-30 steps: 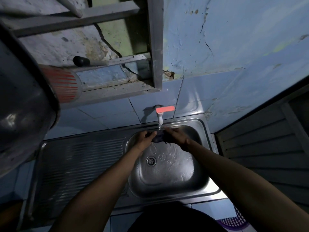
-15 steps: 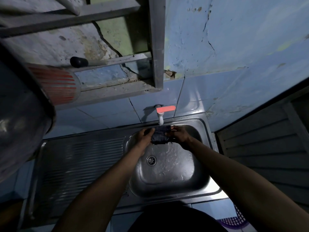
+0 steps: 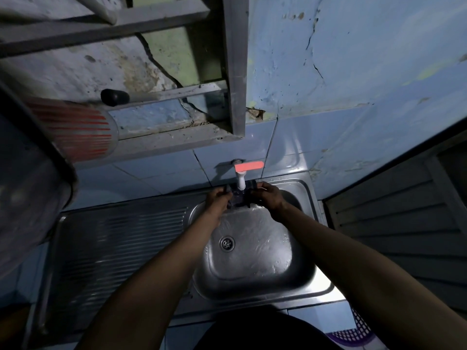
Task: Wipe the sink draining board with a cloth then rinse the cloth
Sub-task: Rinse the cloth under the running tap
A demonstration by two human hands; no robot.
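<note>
I see L hand [image 3: 217, 198] & R hand [image 3: 269, 197] both gripping dark cloth [image 3: 238, 198] under tap [image 3: 241, 181], frame center, over sink [image 3: 255, 253].

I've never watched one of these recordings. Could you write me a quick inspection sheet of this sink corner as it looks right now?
Surface: steel draining board, ribbed, left of the sink basin; basin floor wet.
Job's things: dark cloth stretched between both hands under the white tap with its red handle.
Clutter: red-striped cup and a metal pot hanging at the left; purple basket at the lower right.
Hands: left hand and right hand each grip one end of the cloth.
Cables: nothing seen.
Surroundings: cracked blue wall, metal rack, louvred door.
</note>
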